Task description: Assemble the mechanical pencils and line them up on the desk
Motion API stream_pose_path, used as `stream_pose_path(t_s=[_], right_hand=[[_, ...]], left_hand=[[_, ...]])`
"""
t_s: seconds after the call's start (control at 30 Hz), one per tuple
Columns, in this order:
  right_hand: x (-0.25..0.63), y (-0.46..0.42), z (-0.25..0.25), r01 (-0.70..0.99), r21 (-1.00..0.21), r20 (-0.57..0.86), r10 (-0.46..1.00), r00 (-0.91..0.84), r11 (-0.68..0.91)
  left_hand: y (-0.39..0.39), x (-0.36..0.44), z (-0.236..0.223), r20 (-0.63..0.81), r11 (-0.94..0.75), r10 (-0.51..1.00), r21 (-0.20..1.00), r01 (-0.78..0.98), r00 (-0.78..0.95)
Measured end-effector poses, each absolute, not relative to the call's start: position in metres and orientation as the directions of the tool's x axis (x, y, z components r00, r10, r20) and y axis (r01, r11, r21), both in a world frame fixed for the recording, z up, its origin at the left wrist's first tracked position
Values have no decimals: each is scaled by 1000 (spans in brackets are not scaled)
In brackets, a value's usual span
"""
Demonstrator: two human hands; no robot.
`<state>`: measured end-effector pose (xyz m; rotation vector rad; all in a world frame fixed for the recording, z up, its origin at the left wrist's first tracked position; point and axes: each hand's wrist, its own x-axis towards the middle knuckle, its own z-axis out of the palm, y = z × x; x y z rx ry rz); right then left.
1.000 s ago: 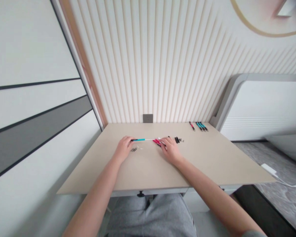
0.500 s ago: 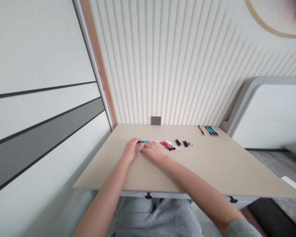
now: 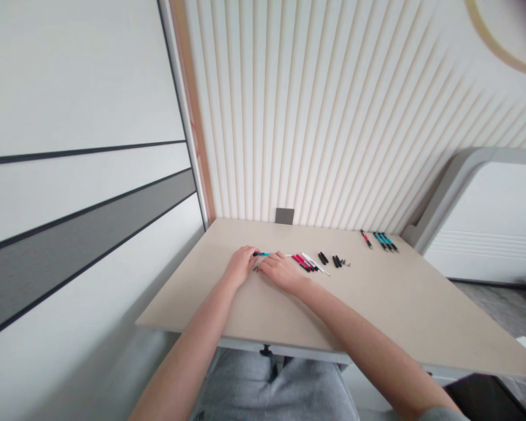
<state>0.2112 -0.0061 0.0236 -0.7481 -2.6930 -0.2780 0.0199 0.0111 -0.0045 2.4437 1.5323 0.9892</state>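
A beige worktop (image 3: 386, 316) spans the frame's lower middle. Right of centre lie pink tubes (image 3: 301, 261), white rods (image 3: 314, 262), black pieces (image 3: 323, 258) and grey bits (image 3: 345, 263); farther right, a red pen (image 3: 366, 239) and teal pens (image 3: 386, 241).
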Motion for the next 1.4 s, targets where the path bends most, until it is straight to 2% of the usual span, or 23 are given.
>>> stream_pose_path(t_s=[0.1,0.23,0.3,0.37,0.53,1.03,1.27,1.4], right_hand=[[240,-7,21,573,-4,463,510,-725,819],[294,-5,4,636,-344,610,679,-408,691],[314,-3,-5,626,-490,597,757,-266,606],[324,-1,-11,614,-567,561,803,-200,549],[317,2,-13,583,-580,530,807,-260,569],[315,-1,-12,582,-568,519,802,-295,582],[312,-6,-9,533,-566,545,770,-331,629],[314,-6,-10,534,-607,524,802,-287,588]], left_hand=[[9,21,-3,475,-497,832,409,765,286],[8,23,-2,460,-498,835,401,769,301],[8,24,-2,454,-498,836,392,774,308],[8,25,-2,454,-510,830,383,770,323],[6,28,0,456,-538,817,380,753,353],[3,32,4,445,-553,810,361,751,382],[0,38,3,422,-634,760,315,706,494],[-1,39,2,449,-686,716,308,659,535]])
